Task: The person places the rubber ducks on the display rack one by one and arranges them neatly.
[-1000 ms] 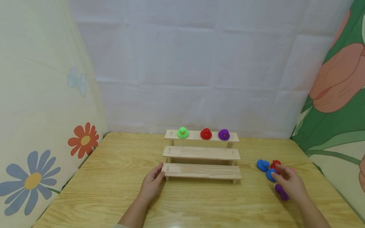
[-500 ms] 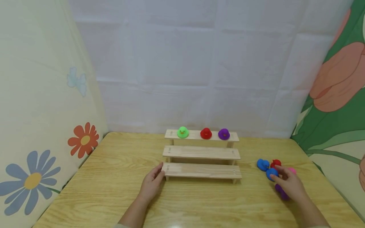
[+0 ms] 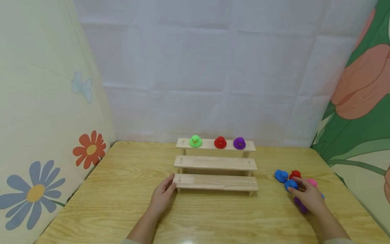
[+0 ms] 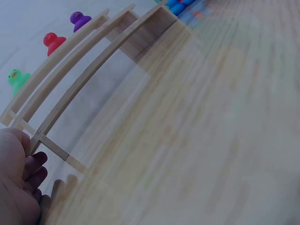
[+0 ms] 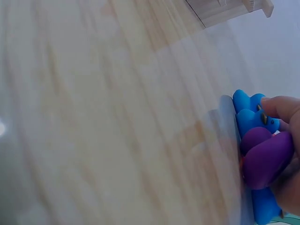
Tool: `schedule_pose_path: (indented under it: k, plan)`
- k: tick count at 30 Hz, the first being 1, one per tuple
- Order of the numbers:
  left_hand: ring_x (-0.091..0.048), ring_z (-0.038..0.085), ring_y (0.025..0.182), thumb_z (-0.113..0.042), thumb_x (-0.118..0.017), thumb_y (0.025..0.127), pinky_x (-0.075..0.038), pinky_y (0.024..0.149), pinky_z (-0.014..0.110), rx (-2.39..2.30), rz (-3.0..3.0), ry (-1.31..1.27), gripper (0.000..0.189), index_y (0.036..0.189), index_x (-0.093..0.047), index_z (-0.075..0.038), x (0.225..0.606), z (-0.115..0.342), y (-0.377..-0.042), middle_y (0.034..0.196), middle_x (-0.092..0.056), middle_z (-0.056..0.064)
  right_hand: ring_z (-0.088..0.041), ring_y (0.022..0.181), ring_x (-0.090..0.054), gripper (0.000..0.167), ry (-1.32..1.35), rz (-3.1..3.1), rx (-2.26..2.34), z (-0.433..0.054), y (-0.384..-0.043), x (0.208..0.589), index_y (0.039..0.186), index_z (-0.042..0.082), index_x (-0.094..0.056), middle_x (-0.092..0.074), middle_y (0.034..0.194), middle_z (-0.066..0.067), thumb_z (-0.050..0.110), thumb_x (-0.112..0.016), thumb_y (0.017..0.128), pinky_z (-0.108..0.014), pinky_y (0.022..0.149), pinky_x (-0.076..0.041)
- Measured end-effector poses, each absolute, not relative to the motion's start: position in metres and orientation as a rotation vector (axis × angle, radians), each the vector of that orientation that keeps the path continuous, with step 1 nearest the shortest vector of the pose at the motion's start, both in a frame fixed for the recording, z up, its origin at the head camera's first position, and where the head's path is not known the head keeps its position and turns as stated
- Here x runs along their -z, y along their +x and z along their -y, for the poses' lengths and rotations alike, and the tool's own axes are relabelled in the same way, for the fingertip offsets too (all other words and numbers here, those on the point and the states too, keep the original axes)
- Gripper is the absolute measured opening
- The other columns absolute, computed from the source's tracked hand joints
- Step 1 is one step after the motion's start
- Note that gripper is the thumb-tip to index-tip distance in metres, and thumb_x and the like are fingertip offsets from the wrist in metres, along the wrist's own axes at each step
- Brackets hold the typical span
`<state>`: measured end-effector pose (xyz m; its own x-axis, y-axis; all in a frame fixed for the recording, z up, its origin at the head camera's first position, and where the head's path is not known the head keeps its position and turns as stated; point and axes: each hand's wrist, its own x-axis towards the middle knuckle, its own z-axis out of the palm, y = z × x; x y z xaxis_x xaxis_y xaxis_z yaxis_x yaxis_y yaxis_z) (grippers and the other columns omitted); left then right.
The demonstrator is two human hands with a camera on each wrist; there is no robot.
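A three-step wooden display shelf (image 3: pixel 216 182) stands on the table, and my left hand (image 3: pixel 161 197) grips the left end of its lowest step. In the left wrist view the thumb and fingers (image 4: pixel 35 164) lie about that end. To the right of the shelf, my right hand (image 3: pixel 310 196) pinches a blue rubber duck (image 3: pixel 290 185) between thumb and fingers, low at the table. Around it lie another blue duck (image 3: pixel 280 176), a red duck (image 3: pixel 295 174), a pink duck (image 3: pixel 311 182) and a purple duck (image 3: pixel 300 204). The hand partly hides the pink and purple ones.
On the top step sit a green duck (image 3: pixel 195 141), a red duck (image 3: pixel 220 142) and a purple duck (image 3: pixel 239 143). White cloth (image 3: pixel 189 67) hangs behind the wood-grain table (image 3: pixel 131 169); flower-patterned cloths flank both sides.
My right hand has lowered slightly, and its thumb and fingers have come onto the blue duck. The left hand has stayed at the shelf's end.
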<state>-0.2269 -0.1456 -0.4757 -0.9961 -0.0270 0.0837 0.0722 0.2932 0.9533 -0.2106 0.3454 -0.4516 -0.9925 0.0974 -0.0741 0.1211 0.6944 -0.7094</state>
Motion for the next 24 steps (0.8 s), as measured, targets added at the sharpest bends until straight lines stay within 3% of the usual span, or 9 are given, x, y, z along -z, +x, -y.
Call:
schedule_pose_path:
  k: [12,20,24]
  plan:
    - [-0.045,0.033,0.137,-0.014,-0.049,0.103,-0.037,0.113,0.046,1.831,2.463,-0.018,0.046,0.145,-0.042,0.003,0.4770,0.1460,-0.2272,0.146,-0.048,0.022,-0.051,0.126,-0.048,0.069,0.214,-2.863,1.205,-0.3450,-0.2125,0.4518,0.142,-0.010,-0.040,-0.044,0.139,-0.038,0.035,-0.063,0.096,-0.047,0.093,-0.055]
    - [-0.046,0.033,0.136,-0.013,-0.049,0.103,-0.038,0.112,0.043,1.822,2.451,-0.046,0.046,0.145,-0.042,0.005,0.4775,0.1459,-0.2265,0.145,-0.049,0.024,-0.056,0.127,-0.042,0.076,0.250,-2.875,1.073,-0.3440,-0.2154,0.4477,0.144,-0.006,-0.039,-0.042,0.141,-0.039,0.043,-0.065,0.092,-0.065,0.101,-0.041]
    - [-0.045,0.032,0.135,-0.012,-0.049,0.103,-0.038,0.113,0.043,1.819,2.447,-0.050,0.046,0.144,-0.042,0.005,0.4774,0.1455,-0.2265,0.145,-0.049,0.024,-0.058,0.129,-0.038,0.076,0.255,-2.873,1.046,-0.3431,-0.2152,0.4459,0.144,-0.006,-0.039,-0.038,0.142,-0.040,0.044,-0.065,0.092,-0.068,0.102,-0.038]
